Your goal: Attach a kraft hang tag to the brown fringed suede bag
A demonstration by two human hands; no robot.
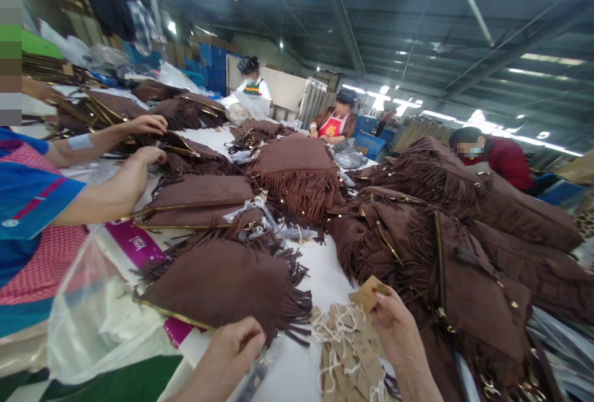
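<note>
My right hand [403,334] pinches a brown cardboard hang tag [370,292] between thumb and fingers. Beneath it lies a heap of similar tags [355,359] with white strings. My left hand [227,352] is closed, fingers curled to the thumb, at the lower edge of a dark brown fringed bag [227,281]. Whatever those fingers hold, if anything, is hidden. That bag lies flat, its gold zipper toward the lower left and its fringe to the right. Another brown bag [204,195] with a gold zipper lies just behind it.
Brown fringed bags [477,278] are piled on the right, with another stack [297,161] mid-table. At left, a co-worker's hands [151,136] handle a zippered bag. A clear plastic bag [93,315] hangs at the near left edge. Several people work around the table.
</note>
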